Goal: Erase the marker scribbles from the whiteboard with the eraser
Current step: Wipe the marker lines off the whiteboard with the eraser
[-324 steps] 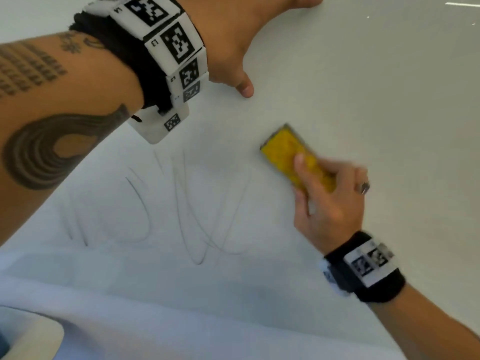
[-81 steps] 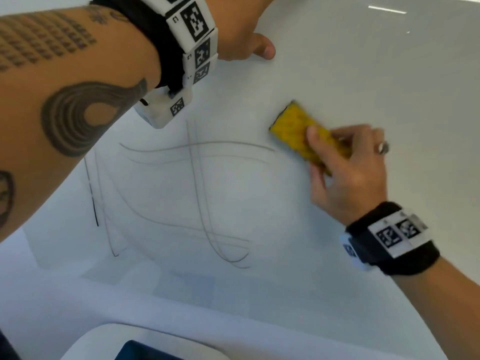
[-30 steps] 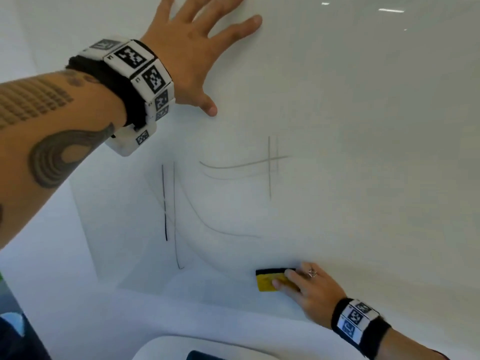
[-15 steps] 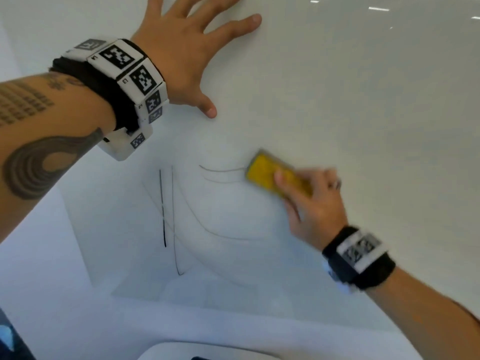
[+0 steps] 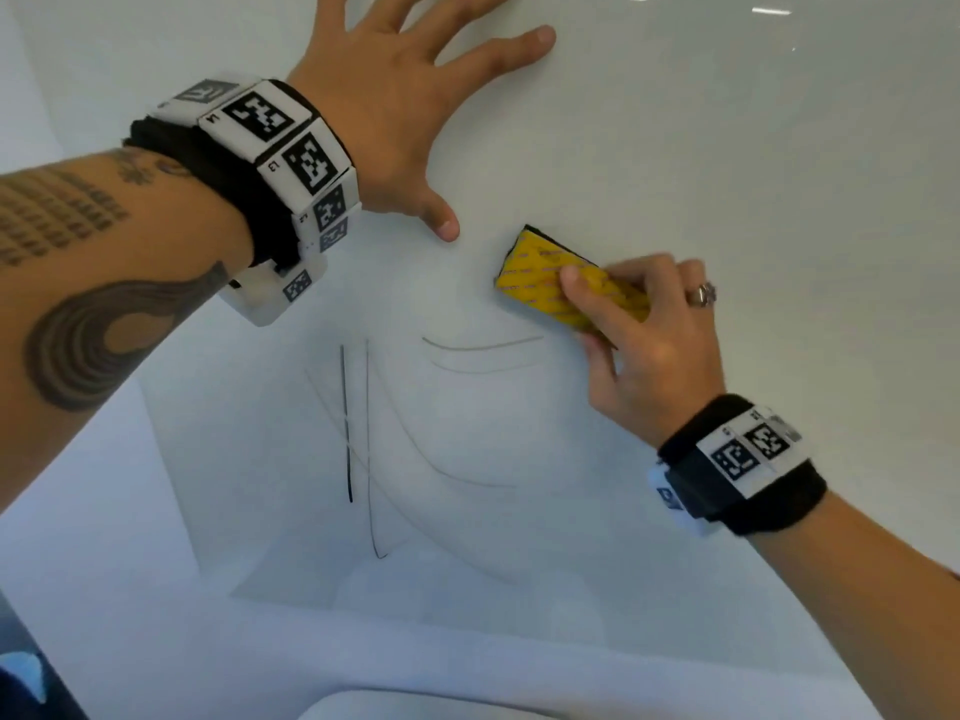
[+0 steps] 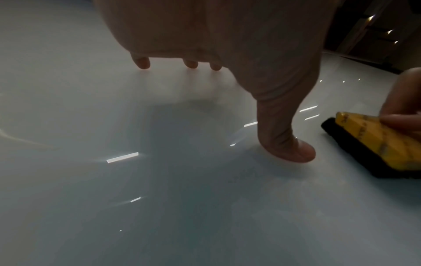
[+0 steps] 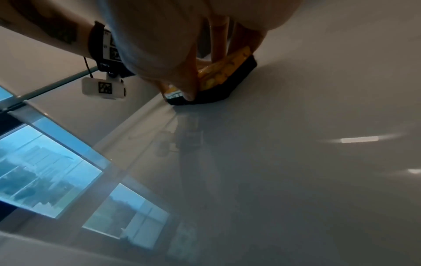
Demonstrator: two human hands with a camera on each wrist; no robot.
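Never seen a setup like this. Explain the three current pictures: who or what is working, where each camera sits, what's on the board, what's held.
No machine: a person works bare-handed, with marker-tagged bands on both wrists. The head view looks down from a camera on the head; the other two look along each hand from wrist cameras. The left hand is spread flat on the whiteboard. The right hand grips a yellow eraser with its black pad on the board. Below it, thin marker scribbles are left to wipe.

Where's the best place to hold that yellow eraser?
Across the long edges of the eraser, coming from its yellow back. The black felt lies flat on the whiteboard, so only the back and sides are free; the right hand holds it that way.
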